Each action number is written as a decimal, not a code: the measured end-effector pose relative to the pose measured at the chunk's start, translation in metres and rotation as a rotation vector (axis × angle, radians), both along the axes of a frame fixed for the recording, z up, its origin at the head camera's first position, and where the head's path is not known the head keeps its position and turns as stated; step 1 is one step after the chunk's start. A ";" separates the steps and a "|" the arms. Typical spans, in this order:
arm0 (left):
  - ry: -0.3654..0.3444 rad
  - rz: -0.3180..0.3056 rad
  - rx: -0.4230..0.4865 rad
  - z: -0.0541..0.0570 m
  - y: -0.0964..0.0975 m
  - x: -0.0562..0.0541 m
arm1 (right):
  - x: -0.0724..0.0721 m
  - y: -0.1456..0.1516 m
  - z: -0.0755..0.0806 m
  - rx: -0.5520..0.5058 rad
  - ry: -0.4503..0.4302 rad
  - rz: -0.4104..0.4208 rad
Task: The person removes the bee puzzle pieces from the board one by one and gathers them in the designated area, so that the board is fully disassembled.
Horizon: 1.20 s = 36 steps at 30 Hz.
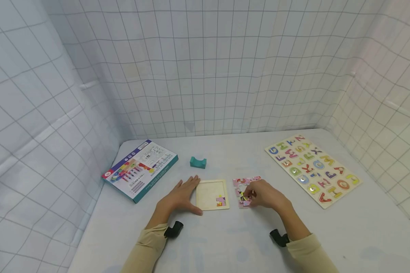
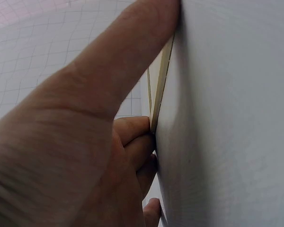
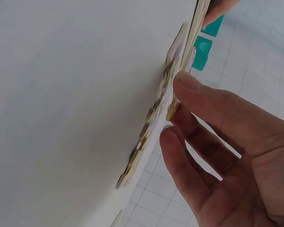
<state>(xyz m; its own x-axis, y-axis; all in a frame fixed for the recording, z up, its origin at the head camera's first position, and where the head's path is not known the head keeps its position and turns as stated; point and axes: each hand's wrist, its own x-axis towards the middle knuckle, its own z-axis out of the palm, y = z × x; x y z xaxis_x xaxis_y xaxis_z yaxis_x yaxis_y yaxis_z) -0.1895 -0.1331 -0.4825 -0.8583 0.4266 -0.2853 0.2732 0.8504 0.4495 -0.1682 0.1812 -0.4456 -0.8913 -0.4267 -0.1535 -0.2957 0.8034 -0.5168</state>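
Note:
My left hand lies at the left side of a square wooden puzzle tray, its thumb and fingers spread along the frame's edge. In the left wrist view, the thumb and fingertips touch the tray's rim. A small pink and yellow patch of puzzle sits in the tray's lower right corner. Just right of the tray, loose pink jigsaw pieces are laid close together on the table. Over them my right hand pinches a jigsaw piece between thumb and fingers; the fingers partly hide it.
A boxed toy set lies at the left. Behind the tray stands a teal block with a curved notch. An alphabet puzzle board lies at the right. White gridded cloth walls rise behind and beside the table.

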 end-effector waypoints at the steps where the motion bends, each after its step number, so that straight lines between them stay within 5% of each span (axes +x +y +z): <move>1: 0.001 -0.002 0.002 -0.001 0.000 0.000 | 0.000 0.003 -0.001 0.008 -0.001 -0.006; 12: -0.001 0.001 -0.005 -0.003 -0.002 0.001 | 0.003 0.017 -0.005 0.067 -0.079 -0.087; 36: 0.009 0.003 0.010 0.000 0.000 0.000 | 0.002 0.013 -0.004 0.059 -0.080 -0.079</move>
